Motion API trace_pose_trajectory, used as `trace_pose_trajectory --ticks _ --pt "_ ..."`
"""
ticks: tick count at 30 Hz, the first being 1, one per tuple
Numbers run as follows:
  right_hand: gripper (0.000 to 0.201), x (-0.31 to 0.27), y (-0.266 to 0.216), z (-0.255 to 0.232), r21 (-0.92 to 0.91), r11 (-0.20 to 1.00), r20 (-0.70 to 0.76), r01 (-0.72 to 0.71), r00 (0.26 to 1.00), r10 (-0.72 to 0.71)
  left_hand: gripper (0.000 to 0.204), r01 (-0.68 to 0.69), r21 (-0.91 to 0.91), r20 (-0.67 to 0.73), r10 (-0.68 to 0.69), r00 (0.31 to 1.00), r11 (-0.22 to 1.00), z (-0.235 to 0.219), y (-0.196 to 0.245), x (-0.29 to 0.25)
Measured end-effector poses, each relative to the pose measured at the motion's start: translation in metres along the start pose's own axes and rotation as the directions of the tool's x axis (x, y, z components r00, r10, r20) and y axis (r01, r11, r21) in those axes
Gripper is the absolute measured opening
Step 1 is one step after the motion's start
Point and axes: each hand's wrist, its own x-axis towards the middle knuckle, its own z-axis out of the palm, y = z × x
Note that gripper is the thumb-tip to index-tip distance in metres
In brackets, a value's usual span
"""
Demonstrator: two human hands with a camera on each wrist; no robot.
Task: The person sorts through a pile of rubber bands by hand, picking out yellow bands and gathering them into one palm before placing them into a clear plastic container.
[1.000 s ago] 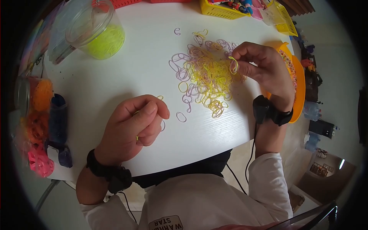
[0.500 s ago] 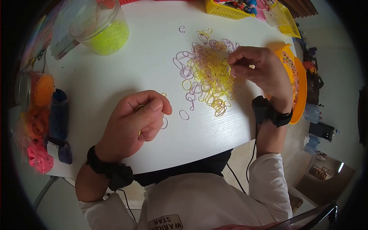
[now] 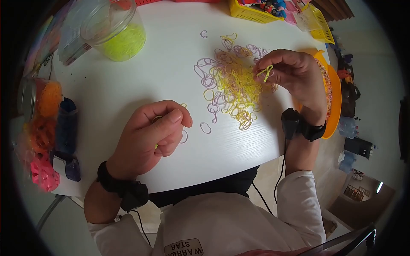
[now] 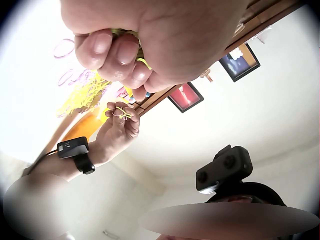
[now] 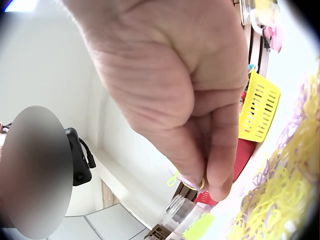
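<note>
Right hand (image 3: 294,79) is hovering by the near-right edge of the pile of rubber bands (image 3: 235,85), its fingers (image 5: 224,140) almost closed, thumb against fingertips. They are pinching a yellow band (image 3: 268,73) and, it seems, a purple band (image 5: 187,181); whether the two are linked or merely overlapping, cannot tell.

Left hand (image 3: 151,138) is resting in the air over the tabletop (image 3: 166,72), well apart from the pile. Its fingers are curling into the palm, thumb on top, and are holding something yellow-green (image 4: 145,63), probably bands; count hidden.

The pile is lying mixed, yellow and purple tangling together, with a few strays such as a single purple loop (image 3: 206,128) sitting apart. A clear tub (image 3: 119,42) with yellow-green contents is standing farther off, on the left.

Handling notes (judgement): the pinch should be catching only the rim of one loop, since a deep grab would likely be dragging neighbours along. Where two colours are coming up together, a small shake or a roll between thumb and finger should be parting them above the pile. The left grip should be staying snug but not crushing, loosening just enough at the thumb to be admitting another band without spilling.
</note>
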Motion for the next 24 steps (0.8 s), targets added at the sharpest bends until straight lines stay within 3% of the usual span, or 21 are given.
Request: trace_pose_trajectory --ticks 3,6,9,15,18,21,24 --pt "0.013 -0.001 0.0 0.002 0.023 1.0 -0.019 -0.009 1.0 0.01 0.02 -0.008 -0.06 0.008 0.009 1.0 0.998 -0.002 -0.002 0.0" --pt "0.013 0.0 0.005 -0.003 -0.139 0.99 0.06 0.023 0.998 -0.014 0.02 -0.005 -0.061 0.007 0.005 1.0 0.998 -0.002 -0.002 0.0" --pt "0.016 0.0 0.004 -0.002 -0.178 0.983 0.046 -0.054 0.997 0.063 0.02 -0.006 -0.057 0.006 0.006 1.0 0.998 -0.002 -0.003 0.0" --pt "0.016 -0.001 -0.001 0.003 -0.108 0.993 0.0 -0.056 0.998 0.056 0.02 -0.009 -0.056 0.031 0.011 0.999 0.998 -0.003 -0.003 0.0" --pt "0.015 0.0 0.001 0.004 -0.11 0.984 0.075 0.139 0.989 -0.131 0.018 0.008 -0.044 0.037 -0.006 0.999 0.999 -0.001 -0.001 0.0" --pt "0.015 0.0 -0.01 0.009 -0.076 0.973 0.161 0.216 0.966 -0.202 0.019 0.049 -0.039 0.053 -0.047 0.997 0.998 0.002 -0.001 0.001" --pt "0.015 0.001 -0.017 0.015 -0.197 0.928 0.193 0.316 0.941 -0.279 0.022 0.057 -0.037 0.08 -0.054 0.995 0.998 0.002 -0.001 0.001"
